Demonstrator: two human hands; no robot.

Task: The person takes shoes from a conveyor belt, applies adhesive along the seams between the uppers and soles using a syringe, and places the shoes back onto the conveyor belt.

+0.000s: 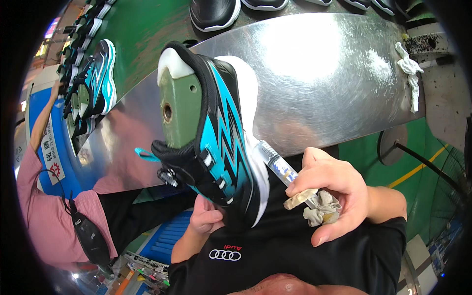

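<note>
While left hand (206, 219) grips blue shoe (216, 137) | right hand (334, 196) fingers pinch syringe (280, 167) (crusted rag (322, 209), seemingly) | blue sign (49, 147) left.

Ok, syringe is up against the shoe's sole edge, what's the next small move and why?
Probably ease the clear plastic syringe tip along the seam under the white sole of the turquoise and black sneaker. The right hand holds its tip at that edge, with a crumpled rag, while the left hand steadies the toe.
</note>
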